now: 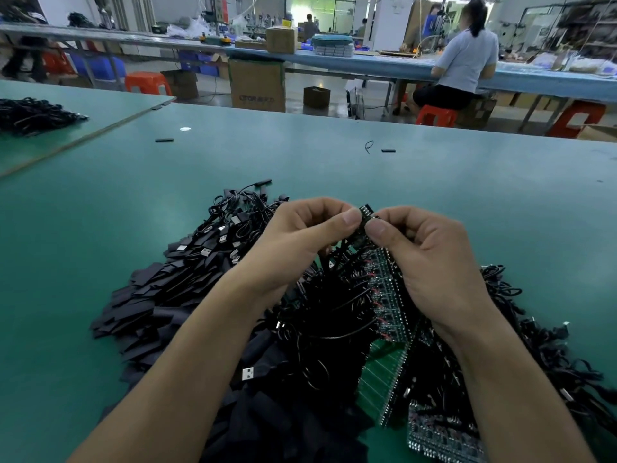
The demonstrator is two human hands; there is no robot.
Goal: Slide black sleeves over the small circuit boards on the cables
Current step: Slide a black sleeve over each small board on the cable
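Though tiny, a dark circuit board (365,212)

Raised left hand (300,238) meets right hand (430,259), fingers (349,218) curled.

The bench (434,195) has a smooth, matt green top. Near left, the heaped black sleeves (140,312) look like flat, matt plastic. The cables (334,315) wear glossy black plastic, and their USB plugs (247,374) are bright bare metal. The circuit board panel (380,372) is glossy green. The small circuit board (365,213), pinched between the left hand (300,235) and right hand (430,252), looks dark and dull. Far off, the boxes (257,83) are brown cardboard and the stools (147,82) smooth orange plastic.
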